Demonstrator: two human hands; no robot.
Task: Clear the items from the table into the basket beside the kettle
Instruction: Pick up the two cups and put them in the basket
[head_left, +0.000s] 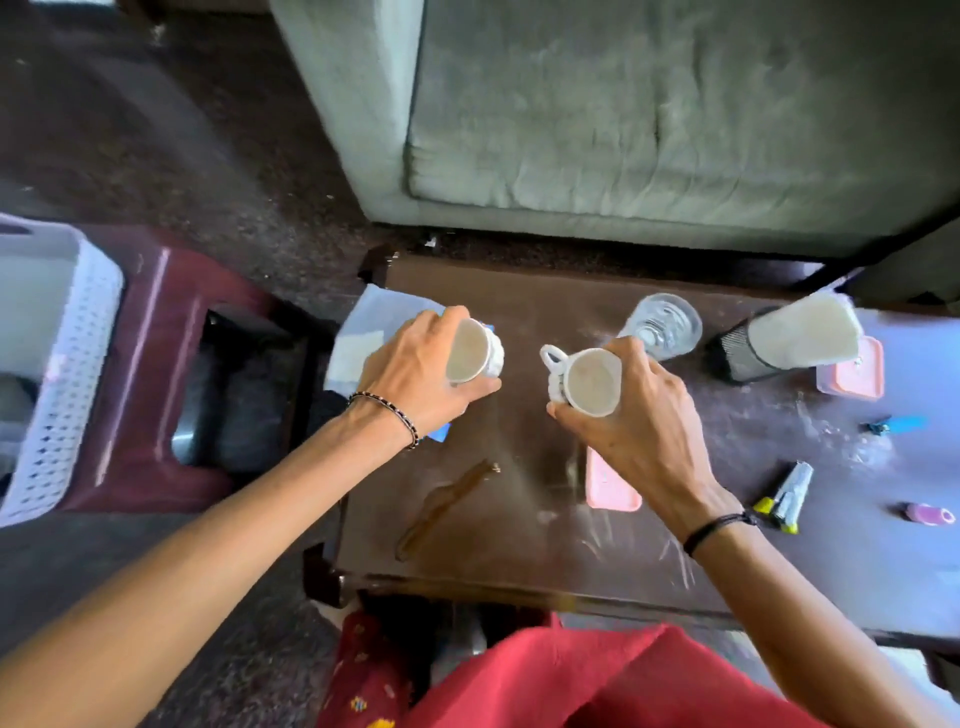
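**A:** The white cup (475, 353) is gripped by the left hand (415, 369), with fingers wrapped round its ribbed side and its mouth tipped towards the right.

**B:** And the handled cup (587, 382) is clasped from behind by the right hand (628, 415), with its handle turned towards the other cup. Both are held over the left half of the counter (519, 519), and a gap is kept between them.

**A:** Whether either base touches the surface cannot be told.

**B:** A clear glass (662, 325) is seen just beyond the right hand.

**A:** A pink phone case (610, 486) is partly covered by the right wrist. A brown streak (447, 504) is smeared to its left.

**B:** Further right, a black mesh holder (737, 348) is seen with a white roll (805, 332) sticking out, and a pink-lidded box (852, 371) is set against it. A blue lighter (893, 425), a yellow-tipped tube (784, 499) and a small purple item (930, 513) are scattered nearer the edge.

**A:** A white cloth (363, 332) is spread under the left hand.

**B:** The white basket (67, 364) is found far left on a maroon stool (171, 322), well apart from both cups.
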